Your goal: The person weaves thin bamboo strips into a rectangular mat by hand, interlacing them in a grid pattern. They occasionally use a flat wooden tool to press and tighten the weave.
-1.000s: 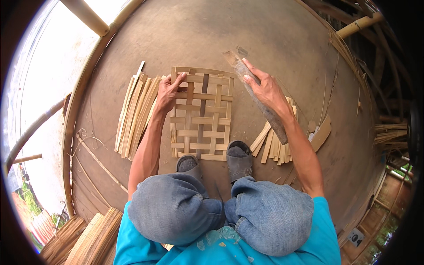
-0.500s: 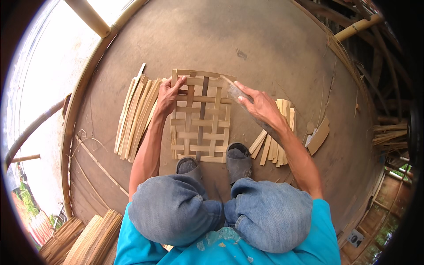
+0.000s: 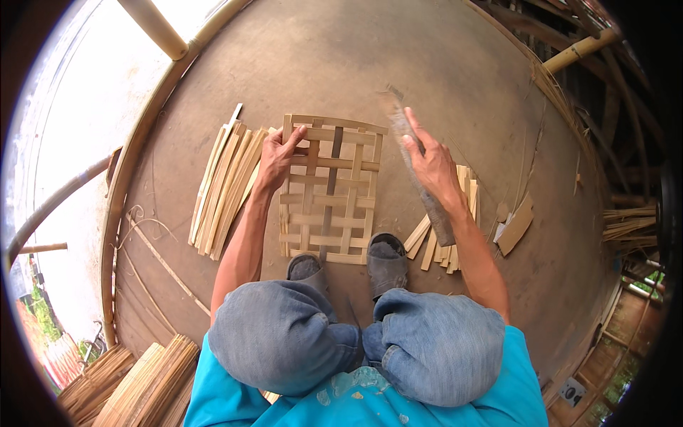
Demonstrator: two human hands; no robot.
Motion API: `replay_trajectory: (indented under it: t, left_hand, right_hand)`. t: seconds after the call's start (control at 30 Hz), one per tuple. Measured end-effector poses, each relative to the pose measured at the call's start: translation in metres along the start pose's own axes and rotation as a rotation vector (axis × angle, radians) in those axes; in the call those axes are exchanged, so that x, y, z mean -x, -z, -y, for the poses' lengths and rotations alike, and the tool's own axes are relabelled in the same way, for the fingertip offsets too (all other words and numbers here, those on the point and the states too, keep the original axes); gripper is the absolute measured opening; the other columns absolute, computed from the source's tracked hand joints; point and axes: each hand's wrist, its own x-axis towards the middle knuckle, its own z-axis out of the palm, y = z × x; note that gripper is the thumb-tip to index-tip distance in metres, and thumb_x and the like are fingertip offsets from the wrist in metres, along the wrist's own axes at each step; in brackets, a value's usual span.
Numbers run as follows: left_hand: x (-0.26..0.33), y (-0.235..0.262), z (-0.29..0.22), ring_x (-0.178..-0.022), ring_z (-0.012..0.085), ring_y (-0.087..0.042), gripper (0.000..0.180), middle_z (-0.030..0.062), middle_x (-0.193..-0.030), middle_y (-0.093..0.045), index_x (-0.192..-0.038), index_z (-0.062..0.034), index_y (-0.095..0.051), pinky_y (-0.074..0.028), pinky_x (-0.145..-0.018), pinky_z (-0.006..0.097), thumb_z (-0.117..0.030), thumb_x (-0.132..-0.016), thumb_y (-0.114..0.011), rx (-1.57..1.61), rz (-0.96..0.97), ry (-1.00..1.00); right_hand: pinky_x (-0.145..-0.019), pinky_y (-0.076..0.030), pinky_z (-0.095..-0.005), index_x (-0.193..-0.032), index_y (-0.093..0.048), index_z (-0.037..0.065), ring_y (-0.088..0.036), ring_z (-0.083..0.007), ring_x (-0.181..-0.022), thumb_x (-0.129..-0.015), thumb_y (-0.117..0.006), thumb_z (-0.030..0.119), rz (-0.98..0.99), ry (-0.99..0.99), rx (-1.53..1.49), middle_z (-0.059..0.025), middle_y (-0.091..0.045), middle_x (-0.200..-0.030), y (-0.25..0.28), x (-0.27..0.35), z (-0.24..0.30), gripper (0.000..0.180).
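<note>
A woven panel [image 3: 341,201] of flat bamboo strips stands in front of my feet, with open square gaps and one dark upright strip. My left hand [image 3: 276,158] grips its left edge near the top, thumb over the front. In my right hand [image 3: 435,167] is a long-handled knife [image 3: 403,139], its handle running back along the underside of my forearm. The knife's far end is blurred and points up and away, apart from the panel's top right corner. My right index finger stretches along the handle.
Bundled bamboo strips [image 3: 226,188] lie left of the panel, and a smaller pile of strips [image 3: 464,196] lies to the right. Larger bundles [image 3: 146,384] are at the lower left. My sandalled feet [image 3: 386,267] are at the panel's lower edge. A cardboard scrap [image 3: 516,228] lies farther right.
The knife has moved away from the panel's top right corner, up and to the right, and is now steeper. My left hand still holds the panel, almost unmoved.
</note>
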Motion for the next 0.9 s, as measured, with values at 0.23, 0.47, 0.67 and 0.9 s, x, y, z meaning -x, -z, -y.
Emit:
replay_trajectory:
  t: [0.23,0.47,0.67,0.9]
  left_hand:
    - [-0.001,-0.008,-0.006,-0.085,0.0209,-0.076,0.048,0.0096,-0.102,-0.076,-0.114,0.0002,-0.073,-0.063,-0.071,0.036,-0.046,-0.1,-0.073,0.017,0.005,0.007]
    - [0.003,-0.01,-0.009,-0.086,0.0209,-0.074,0.051,0.0124,-0.105,-0.076,-0.117,0.0008,-0.073,-0.062,-0.073,0.036,-0.048,-0.101,-0.071,-0.032,-0.018,-0.001]
    - [0.006,-0.01,-0.012,-0.086,0.0207,-0.073,0.053,0.0146,-0.11,-0.076,-0.117,0.0007,-0.072,-0.061,-0.072,0.035,-0.049,-0.1,-0.072,-0.047,-0.014,0.006]
    - [0.008,-0.006,-0.012,-0.088,0.0201,-0.074,0.053,0.0142,-0.11,-0.076,-0.115,0.0002,-0.072,-0.063,-0.071,0.036,-0.05,-0.099,-0.073,-0.03,-0.001,0.036]
  right_hand:
    - [-0.061,-0.051,-0.0484,-0.167,-0.027,0.038,-0.063,-0.033,-0.062,-0.109,-0.053,0.025,-0.256,-0.018,0.444,-0.0137,-0.065,-0.083,-0.062,0.007,-0.142,0.065]
    - [-0.06,-0.057,-0.0469,-0.165,-0.032,0.041,-0.074,-0.0314,-0.079,-0.104,-0.062,0.024,-0.258,0.106,0.515,-0.0119,-0.071,-0.112,-0.085,0.014,-0.159,0.07]
    - [-0.084,-0.057,-0.0522,-0.15,-0.057,0.032,-0.073,-0.0323,-0.103,-0.101,-0.066,0.027,-0.305,0.156,0.526,-0.0125,-0.066,-0.134,-0.092,0.02,-0.143,0.05]
    - [-0.105,-0.051,-0.0472,-0.123,-0.076,0.009,-0.067,-0.0336,-0.119,-0.1,-0.068,0.032,-0.395,0.262,-0.018,-0.0131,-0.069,-0.13,-0.07,-0.04,-0.075,0.033]
